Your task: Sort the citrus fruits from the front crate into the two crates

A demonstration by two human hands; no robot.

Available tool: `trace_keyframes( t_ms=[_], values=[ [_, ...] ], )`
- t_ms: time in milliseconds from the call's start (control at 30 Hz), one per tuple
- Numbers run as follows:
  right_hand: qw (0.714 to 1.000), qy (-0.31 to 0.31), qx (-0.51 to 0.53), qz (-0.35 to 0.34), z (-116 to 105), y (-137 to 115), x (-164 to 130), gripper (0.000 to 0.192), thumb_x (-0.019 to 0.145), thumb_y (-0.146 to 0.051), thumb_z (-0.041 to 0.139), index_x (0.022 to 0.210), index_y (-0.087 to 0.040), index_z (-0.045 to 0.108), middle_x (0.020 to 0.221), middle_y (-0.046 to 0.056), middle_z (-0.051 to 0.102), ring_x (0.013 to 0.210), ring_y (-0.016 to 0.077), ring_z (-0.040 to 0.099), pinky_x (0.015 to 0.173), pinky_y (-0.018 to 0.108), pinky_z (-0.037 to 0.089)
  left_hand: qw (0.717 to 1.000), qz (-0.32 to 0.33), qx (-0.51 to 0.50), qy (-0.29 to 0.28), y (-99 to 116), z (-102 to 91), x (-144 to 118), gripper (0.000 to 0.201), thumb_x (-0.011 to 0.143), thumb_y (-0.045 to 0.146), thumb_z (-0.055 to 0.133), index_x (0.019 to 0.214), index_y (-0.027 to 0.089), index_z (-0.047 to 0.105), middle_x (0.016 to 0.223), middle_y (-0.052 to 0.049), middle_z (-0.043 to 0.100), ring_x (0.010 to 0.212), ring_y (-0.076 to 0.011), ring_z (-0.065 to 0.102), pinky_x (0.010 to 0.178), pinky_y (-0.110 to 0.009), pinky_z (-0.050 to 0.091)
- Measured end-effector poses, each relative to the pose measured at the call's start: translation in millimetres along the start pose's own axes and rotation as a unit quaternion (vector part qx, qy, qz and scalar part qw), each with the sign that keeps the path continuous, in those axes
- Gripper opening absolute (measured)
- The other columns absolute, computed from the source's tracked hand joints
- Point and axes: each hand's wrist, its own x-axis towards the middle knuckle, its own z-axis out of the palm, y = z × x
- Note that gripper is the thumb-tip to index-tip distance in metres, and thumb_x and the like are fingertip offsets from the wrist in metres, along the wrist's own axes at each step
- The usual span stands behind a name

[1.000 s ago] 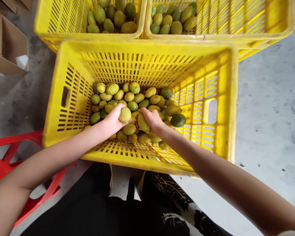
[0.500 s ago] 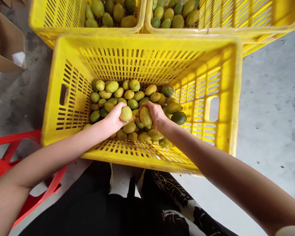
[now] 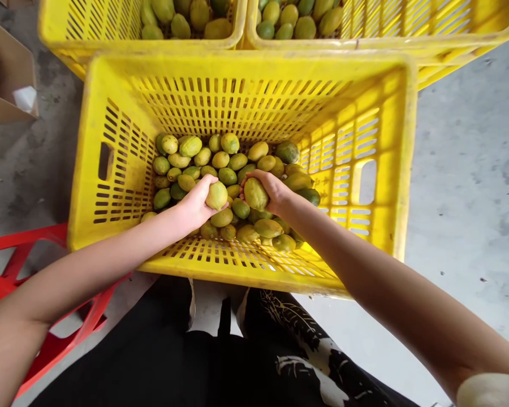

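My left hand (image 3: 198, 202) is closed around a yellow-green lemon (image 3: 216, 195), with the thumb over its top. To its right, my right hand (image 3: 270, 192) grips another yellow-green lemon (image 3: 255, 194) from its right side. Both hands are inside a yellow slatted crate (image 3: 246, 276), above a layer of loose lemons (image 3: 268, 228) in mixed yellow and green. The lemons right under my palms are hidden. Dark green fruit (image 3: 287, 152) lies near the crate's right side.
Two more yellow crates stand behind, a left one (image 3: 110, 44) and a right one (image 3: 390, 42), both with lemons in them. At the left are a red plastic stool (image 3: 25, 243) and an open cardboard box (image 3: 12, 73). Grey concrete floor (image 3: 462, 198) shows at the right.
The lemon in my right hand has been turned and raised slightly, so a rounder side shows. My left hand keeps its lemon nearly still. The whole view has shifted a little.
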Motion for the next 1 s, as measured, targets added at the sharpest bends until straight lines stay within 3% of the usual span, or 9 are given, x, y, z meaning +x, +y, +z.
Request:
trace_keyframes(
  t_ms=[200, 467, 600, 800, 1000],
  values=[
    [0.999, 0.009, 0.043, -0.001, 2.6, -6.0, -4.2, 0.018, 0.109, -0.028, 0.058, 0.108, -0.025, 0.076, 0.065, 0.001, 0.06, 0.065, 0.0219, 0.063, 0.063, 0.03, 0.061, 1.0, 0.014, 0.015, 0.001, 0.4, -2.0, 1.8, 0.021, 0.11, 0.021, 0.065, 0.089, 0.021, 0.059, 0.083, -0.002, 0.065, 0.072, -0.0167, 0.063, 0.068, -0.026, 0.06],
    [0.995, 0.015, 0.076, 0.063, 0.4, -7.5, -3.8, 0.028, 0.113, -0.031, 0.044, 0.103, -0.024, 0.068, 0.06, 0.0, 0.054, 0.064, 0.0216, 0.066, 0.056, 0.028, 0.057, 1.0, 0.011, 0.003, 0.005, 1.0, -2.0, 0.5, 0.02, 0.109, 0.019, 0.066, 0.09, 0.021, 0.06, 0.083, -0.002, 0.065, 0.07, -0.0164, 0.063, 0.066, -0.026, 0.06],
    [0.997, 0.026, 0.07, 0.03, 2.8, -5.5, -4.0, 0.027, 0.112, -0.029, 0.044, 0.096, -0.023, 0.066, 0.058, 0.001, 0.054, 0.063, 0.0219, 0.066, 0.057, 0.028, 0.057, 1.0, 0.006, -0.006, 0.011, 0.5, -2.3, 1.7, 0.012, 0.108, 0.019, 0.067, 0.098, 0.021, 0.063, 0.084, -0.001, 0.067, 0.068, -0.0159, 0.063, 0.065, -0.025, 0.06],
    [0.997, 0.07, 0.009, -0.02, 6.7, -0.8, -2.1, 0.009, 0.103, -0.029, 0.066, 0.096, -0.027, 0.061, 0.06, 0.0, 0.061, 0.061, 0.0229, 0.066, 0.064, 0.034, 0.06, 1.0, -0.007, -0.012, 0.017, 0.3, -0.5, 1.3, 0.006, 0.108, 0.018, 0.068, 0.104, 0.022, 0.065, 0.083, -0.001, 0.069, 0.064, -0.016, 0.063, 0.061, -0.025, 0.058],
    [0.996, 0.084, -0.014, -0.039, 9.3, 0.3, -0.7, 0.01, 0.107, -0.03, 0.059, 0.098, -0.026, 0.057, 0.064, 0.001, 0.065, 0.056, 0.0214, 0.063, 0.058, 0.034, 0.056, 1.0, -0.002, -0.008, 0.01, 0.8, 0.2, -1.5, 0.01, 0.11, 0.017, 0.065, 0.101, 0.022, 0.064, 0.083, -0.002, 0.07, 0.065, -0.0166, 0.065, 0.062, -0.026, 0.059]
  ],
)
